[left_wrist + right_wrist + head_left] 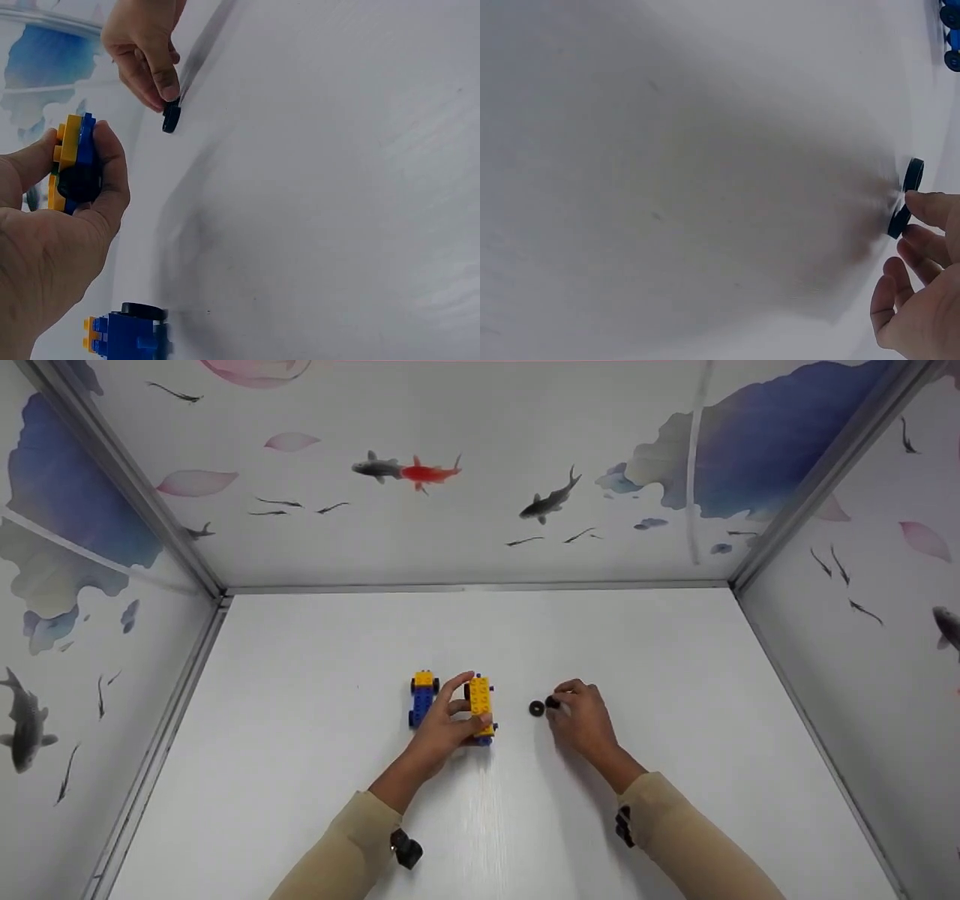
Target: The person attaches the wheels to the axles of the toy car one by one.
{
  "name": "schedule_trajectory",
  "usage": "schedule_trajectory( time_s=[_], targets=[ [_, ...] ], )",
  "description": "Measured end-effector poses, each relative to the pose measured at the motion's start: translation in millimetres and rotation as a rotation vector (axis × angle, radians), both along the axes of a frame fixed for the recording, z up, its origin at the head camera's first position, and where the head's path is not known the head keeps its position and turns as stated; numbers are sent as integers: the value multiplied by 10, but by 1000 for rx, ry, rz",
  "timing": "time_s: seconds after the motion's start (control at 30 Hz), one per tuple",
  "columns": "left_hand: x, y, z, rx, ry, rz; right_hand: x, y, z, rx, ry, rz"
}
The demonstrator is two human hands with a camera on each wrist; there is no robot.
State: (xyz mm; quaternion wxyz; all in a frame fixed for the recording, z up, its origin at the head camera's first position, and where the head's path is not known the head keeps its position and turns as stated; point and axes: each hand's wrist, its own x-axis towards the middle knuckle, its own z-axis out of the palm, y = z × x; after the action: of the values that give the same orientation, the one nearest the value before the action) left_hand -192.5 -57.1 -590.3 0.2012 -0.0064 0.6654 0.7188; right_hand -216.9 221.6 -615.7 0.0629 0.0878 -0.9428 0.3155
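My left hand (pixel 441 733) grips a toy brick car (pixel 480 697), yellow studded on top and blue underneath, thumb on one side and fingers on the other. Bare blue axle stubs stick out on its right side, and a black wheel (pixel 80 182) shows on its other side. To the right, my right hand (pixel 589 724) pinches a small black wheel (pixel 553 702) between thumb and fingertip, low at the table. A second black wheel (pixel 536 708) is just left of it; whether the two touch is hard to tell.
Left of my left hand, another toy brick car (pixel 423 699), blue with a yellow end and black wheels, stands on the white table (pixel 315 675). Printed panels (pixel 480 532) with fish and petals enclose the table at the back and both sides.
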Motion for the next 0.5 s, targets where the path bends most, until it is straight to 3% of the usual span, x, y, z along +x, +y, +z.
schedule_trajectory(
  time_s=[0.27,0.5],
  targets=[
    [18,-7,26,-32,-14,18,4,31,-12,-1,-2,-23],
    [7,3,-5,-23,-22,25,19,31,17,-75,-21,-26]
  ],
)
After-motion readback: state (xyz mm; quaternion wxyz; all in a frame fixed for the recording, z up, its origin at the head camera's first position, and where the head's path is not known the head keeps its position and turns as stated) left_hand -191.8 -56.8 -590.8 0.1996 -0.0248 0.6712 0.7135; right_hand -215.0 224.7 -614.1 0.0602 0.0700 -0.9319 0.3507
